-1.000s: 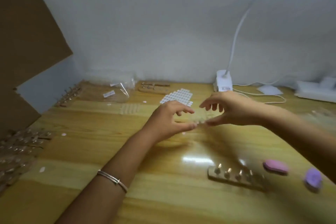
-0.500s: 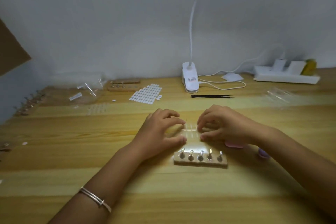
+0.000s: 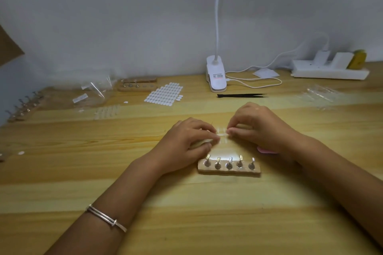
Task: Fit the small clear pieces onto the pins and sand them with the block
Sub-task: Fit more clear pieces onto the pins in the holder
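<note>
My left hand (image 3: 186, 141) and right hand (image 3: 259, 128) both pinch the strip of small clear pieces (image 3: 221, 135). The fingertips curl onto it from either side and nearly meet, closer together than half a second ago. A second ago I held the strip up above the table; now my hands are low on the wood, just behind the pin holder (image 3: 229, 168). The strip is thin, glossy and almost see-through, with faint rows of pieces.

The holder is a rough pale wooden bar with five short, shiny metal pins (image 3: 229, 162) that tilt away from me. Only a sliver of the pink sanding block (image 3: 266, 149) shows under my right wrist. A thin silver bangle (image 3: 105, 217) circles my left forearm.

The table (image 3: 186, 203) is varnished yellow wood with long grain. Farther back lie slim black tweezers (image 3: 241, 95), a sheet of white oval stickers (image 3: 164, 94) and a white clip lamp (image 3: 215, 74).
</note>
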`<state>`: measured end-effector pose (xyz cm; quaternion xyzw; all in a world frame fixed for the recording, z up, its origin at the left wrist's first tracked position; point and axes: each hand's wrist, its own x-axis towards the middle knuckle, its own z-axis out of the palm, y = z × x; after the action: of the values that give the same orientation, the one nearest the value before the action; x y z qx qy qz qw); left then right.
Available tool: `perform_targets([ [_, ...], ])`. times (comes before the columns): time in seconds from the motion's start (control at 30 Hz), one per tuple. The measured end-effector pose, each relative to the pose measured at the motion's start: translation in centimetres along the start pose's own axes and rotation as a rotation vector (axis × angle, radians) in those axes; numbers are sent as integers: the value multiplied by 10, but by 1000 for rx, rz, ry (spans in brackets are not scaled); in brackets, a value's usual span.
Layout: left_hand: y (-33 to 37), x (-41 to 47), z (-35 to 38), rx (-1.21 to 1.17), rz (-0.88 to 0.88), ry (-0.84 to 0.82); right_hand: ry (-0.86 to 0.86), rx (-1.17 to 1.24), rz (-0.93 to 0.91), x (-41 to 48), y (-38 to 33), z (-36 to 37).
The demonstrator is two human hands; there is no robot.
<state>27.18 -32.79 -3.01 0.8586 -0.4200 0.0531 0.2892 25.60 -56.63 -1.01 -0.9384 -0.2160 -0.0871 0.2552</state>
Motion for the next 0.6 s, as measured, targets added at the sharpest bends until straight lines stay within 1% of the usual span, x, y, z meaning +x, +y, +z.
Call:
perform_targets([
  [0.13,1,-1,-1,19,19,-8,-19,18,22,-3,-2,-1],
  [0.2,2,-2,-2,28,25,-11,-11,41,68,-4,-2,-1],
  [0.27,2,-3,-3,35,27,-19,-10,112,146,-5,-5,-3],
  [0.33,2,-3,-3,32,25,-23,-5,191,173,-6,-10,-10],
  [0.43,1,-4,-1,4,11,-11,64,289,141,-11,-14,-28],
  [0.5,0,-5,0,-27,-1,2,49,367,97,-23,-17,-40],
  [0.6,-1,-5,1,-40,-8,14,15,390,18,-50,-21,-41],
])
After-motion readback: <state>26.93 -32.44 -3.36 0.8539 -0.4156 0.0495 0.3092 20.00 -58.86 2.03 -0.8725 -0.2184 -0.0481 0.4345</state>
